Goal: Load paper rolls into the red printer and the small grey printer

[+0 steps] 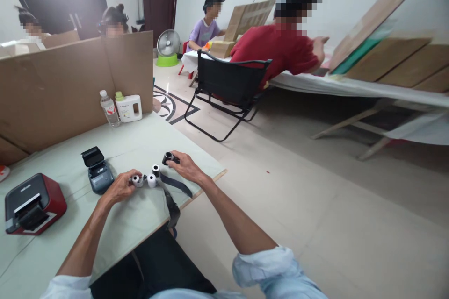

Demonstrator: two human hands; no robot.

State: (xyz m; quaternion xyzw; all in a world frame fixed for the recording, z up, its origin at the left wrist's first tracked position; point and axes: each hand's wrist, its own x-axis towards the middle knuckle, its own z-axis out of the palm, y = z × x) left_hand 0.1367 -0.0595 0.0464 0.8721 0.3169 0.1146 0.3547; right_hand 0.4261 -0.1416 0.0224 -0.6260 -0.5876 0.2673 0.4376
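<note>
Both of my hands are over the pale table point(133, 233). My left hand point(121, 187) is closed around a small white paper roll point(135, 180), low over the surface. Slightly higher and to the right, my right hand point(187, 167) pinches a small black roll point(167, 158) with a pale core. Between the hands stand a white roll point(151, 181) and a roll with a dark-ringed top point(155, 168). A black strip point(177, 184) lies toward the table edge, and another dark strip point(171, 205) hangs over it. Beyond my left hand sits a small dark blue printer point(100, 176), lid raised.
A red and black printer point(37, 203) stands at the left. Behind are a water bottle point(110, 110), a white jug point(129, 108) and a cardboard partition point(77, 79). A folding chair point(231, 79) and a person in red point(277, 51) are across the floor.
</note>
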